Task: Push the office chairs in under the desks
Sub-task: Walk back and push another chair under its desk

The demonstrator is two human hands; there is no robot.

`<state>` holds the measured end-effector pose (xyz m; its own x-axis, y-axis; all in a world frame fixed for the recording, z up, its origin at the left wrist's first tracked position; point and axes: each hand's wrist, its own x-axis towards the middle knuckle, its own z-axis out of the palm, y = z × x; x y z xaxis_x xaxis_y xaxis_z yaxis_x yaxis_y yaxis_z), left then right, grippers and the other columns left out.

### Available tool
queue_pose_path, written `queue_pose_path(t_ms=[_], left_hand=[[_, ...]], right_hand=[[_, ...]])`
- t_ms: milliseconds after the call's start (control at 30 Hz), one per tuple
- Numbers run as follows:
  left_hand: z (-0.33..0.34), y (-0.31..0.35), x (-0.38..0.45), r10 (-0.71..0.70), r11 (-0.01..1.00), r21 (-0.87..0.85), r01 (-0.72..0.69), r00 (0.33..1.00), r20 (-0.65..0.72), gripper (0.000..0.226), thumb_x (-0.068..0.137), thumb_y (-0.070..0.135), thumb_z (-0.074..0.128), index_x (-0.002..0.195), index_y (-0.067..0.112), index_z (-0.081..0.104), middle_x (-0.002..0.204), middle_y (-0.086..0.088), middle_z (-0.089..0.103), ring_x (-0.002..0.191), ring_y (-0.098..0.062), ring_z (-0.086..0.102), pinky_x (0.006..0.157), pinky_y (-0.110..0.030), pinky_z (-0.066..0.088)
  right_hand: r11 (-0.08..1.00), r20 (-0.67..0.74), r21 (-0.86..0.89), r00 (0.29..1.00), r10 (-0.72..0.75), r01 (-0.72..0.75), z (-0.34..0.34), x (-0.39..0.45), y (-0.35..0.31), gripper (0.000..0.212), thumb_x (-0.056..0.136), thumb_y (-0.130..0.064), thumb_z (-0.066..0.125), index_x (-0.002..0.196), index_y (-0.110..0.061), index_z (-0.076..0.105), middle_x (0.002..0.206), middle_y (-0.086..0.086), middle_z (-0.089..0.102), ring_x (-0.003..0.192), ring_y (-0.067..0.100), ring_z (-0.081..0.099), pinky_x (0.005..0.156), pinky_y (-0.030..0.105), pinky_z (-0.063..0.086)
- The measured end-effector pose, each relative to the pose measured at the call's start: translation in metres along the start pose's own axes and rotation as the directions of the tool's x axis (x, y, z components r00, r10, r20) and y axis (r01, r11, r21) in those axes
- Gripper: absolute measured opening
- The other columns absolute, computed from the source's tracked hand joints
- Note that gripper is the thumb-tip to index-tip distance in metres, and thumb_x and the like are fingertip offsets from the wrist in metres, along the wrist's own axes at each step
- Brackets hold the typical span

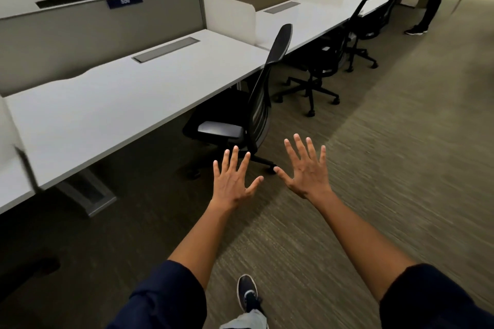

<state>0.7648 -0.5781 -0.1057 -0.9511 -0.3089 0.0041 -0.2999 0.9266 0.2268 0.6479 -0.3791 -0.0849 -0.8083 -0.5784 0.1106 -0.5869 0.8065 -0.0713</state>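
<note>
A row of white desks point(112, 104) runs along the left wall. The nearest black office chair point(256, 99) stands with its seat partly under the desk edge and its back sticking out into the aisle. My left hand point(232, 179) and my right hand point(307, 171) are held out in front of me, fingers spread, holding nothing, a short way from the chair's back and not touching it. A second black chair point(320, 61) stands further along, out from its desk point(302, 24). A third black chair point(371, 16) is beyond it.
Grey carpet point(387, 168) fills the aisle on the right. A person's legs point(433, 0) stand at the far end by the last desk. White divider panels point(230, 16) separate the desks. A grey desk foot point(88, 195) sits on the floor at left. My shoe point(247, 291) shows below.
</note>
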Motion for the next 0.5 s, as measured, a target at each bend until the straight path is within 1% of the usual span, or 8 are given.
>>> queue_pose_path(t_ms=[67, 167, 233, 367, 500], left_hand=[[-0.007, 0.001, 0.05, 0.004, 1.0, -0.022, -0.005, 1.0, -0.01, 0.085, 0.092, 0.078, 0.02, 0.16, 0.033, -0.003, 0.168, -0.004, -0.018, 0.154, -0.027, -0.021, 0.122, -0.057, -0.007], [-0.021, 0.002, 0.119, 0.026, 1.0, -0.01, -0.026, 0.999, -0.031, 0.086, 0.091, 0.078, 0.02, 0.161, 0.032, -0.003, 0.168, -0.004, -0.019, 0.153, -0.026, -0.021, 0.123, -0.058, -0.006], [-0.029, 0.004, 0.166, 0.013, 1.0, -0.02, -0.014, 0.999, -0.035, 0.086, 0.092, 0.078, 0.021, 0.161, 0.032, -0.002, 0.168, -0.005, -0.018, 0.154, -0.026, -0.02, 0.123, -0.058, -0.005], [-0.043, 0.01, 0.234, -0.002, 0.999, -0.051, -0.002, 0.998, -0.067, 0.085, 0.093, 0.075, 0.025, 0.161, 0.031, 0.0, 0.169, -0.004, -0.016, 0.154, -0.026, -0.018, 0.123, -0.058, -0.006], [-0.055, 0.019, 0.309, -0.036, 0.997, -0.068, 0.028, 0.992, -0.122, 0.083, 0.095, 0.074, 0.026, 0.161, 0.031, 0.0, 0.169, -0.004, -0.016, 0.154, -0.025, -0.018, 0.123, -0.056, -0.008]], right_hand=[[1.0, -0.004, -0.009, 1.0, -0.005, 0.005, -0.005, 0.047, 0.015, 0.087, 0.088, -0.08, 0.012, 0.159, -0.032, -0.005, 0.169, 0.001, -0.009, 0.156, 0.03, -0.006, 0.121, 0.063, -0.004], [1.0, -0.045, -0.009, 0.999, 0.015, -0.015, -0.012, 0.111, 0.035, 0.088, 0.087, -0.081, 0.008, 0.159, -0.032, -0.003, 0.169, 0.002, -0.006, 0.156, 0.03, -0.004, 0.121, 0.064, -0.002], [0.999, -0.062, 0.022, 0.998, 0.03, -0.029, -0.016, 0.153, 0.049, 0.089, 0.086, -0.081, 0.008, 0.16, -0.031, -0.002, 0.169, 0.002, -0.004, 0.156, 0.03, -0.002, 0.121, 0.063, -0.004], [0.999, -0.061, 0.037, 0.998, -0.011, 0.014, -0.019, 0.218, 0.075, 0.088, 0.088, -0.081, 0.013, 0.159, -0.032, -0.003, 0.169, 0.002, -0.005, 0.156, 0.029, -0.003, 0.122, 0.064, -0.002], [0.998, -0.078, 0.036, 0.995, -0.054, 0.057, -0.02, 0.298, 0.109, 0.087, 0.088, -0.079, 0.011, 0.159, -0.032, -0.004, 0.169, 0.001, -0.006, 0.156, 0.029, -0.003, 0.122, 0.062, -0.003]])
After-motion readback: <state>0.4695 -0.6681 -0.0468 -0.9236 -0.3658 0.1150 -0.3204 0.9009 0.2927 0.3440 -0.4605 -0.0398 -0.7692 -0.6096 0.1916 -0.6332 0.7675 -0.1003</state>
